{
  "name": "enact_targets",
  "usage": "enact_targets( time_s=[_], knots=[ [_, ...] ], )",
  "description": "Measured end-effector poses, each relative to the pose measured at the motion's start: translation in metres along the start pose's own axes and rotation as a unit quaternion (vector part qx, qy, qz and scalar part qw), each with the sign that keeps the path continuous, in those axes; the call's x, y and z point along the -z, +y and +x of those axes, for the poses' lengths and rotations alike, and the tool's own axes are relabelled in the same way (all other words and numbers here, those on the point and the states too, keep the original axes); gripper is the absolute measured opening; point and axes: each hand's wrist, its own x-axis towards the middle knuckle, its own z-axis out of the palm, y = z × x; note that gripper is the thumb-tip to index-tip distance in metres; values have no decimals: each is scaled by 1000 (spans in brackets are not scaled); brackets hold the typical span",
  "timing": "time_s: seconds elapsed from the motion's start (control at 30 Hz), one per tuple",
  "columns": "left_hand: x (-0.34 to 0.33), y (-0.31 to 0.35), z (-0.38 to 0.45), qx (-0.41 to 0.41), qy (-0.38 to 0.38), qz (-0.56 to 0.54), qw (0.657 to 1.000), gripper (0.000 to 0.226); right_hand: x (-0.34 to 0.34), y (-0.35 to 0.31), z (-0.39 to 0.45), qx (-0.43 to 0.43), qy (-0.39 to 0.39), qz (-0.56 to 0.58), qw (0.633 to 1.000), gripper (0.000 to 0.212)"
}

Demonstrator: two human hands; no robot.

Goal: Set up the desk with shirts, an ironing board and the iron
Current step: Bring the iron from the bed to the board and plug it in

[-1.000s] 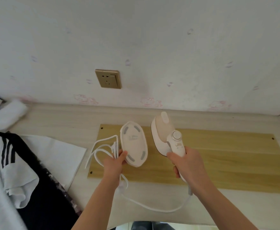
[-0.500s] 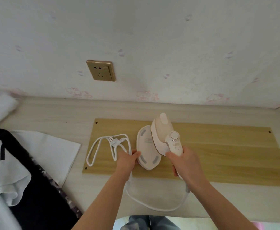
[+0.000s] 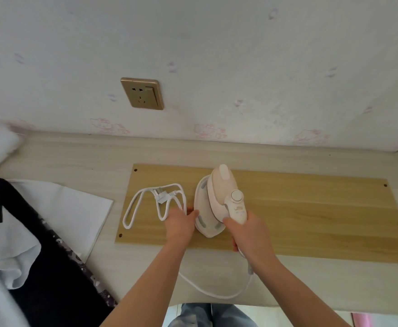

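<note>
White plastic handheld iron [image 3: 226, 197] is gripped by the right hand [image 3: 247, 234] over its white oval base [image 3: 204, 215], which is pinched by the left hand [image 3: 180, 224].

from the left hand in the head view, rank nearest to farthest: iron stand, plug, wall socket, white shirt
Measured from the left hand:
1. iron stand, touching its fingers, just right.
2. plug, up-left on the wooden board.
3. white shirt, left on the desk.
4. wall socket, on the wall behind.
</note>
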Motion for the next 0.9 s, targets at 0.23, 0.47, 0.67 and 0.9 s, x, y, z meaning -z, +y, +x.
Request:
enact_targets(
  time_s=[0.23, 0.47, 0.67, 0.9],
  knots=[
    [1, -3, 2, 0, -17, -10, 1000, 17, -21, 5, 1, -3, -1, 4, 1000, 28],
    [2, -8, 3, 6, -49, -51, 997, 16, -37, 15, -7, 4, 1, 40, 999, 30],
    [4, -8, 6, 6, -62, -38, 997, 16, -53, 27, -14, -12, 4, 83, 996, 26],
    [3, -9, 5, 7, -58, -43, 997, 10, -57, 27, -17, -10, -3, 103, 995, 24]
  ],
)
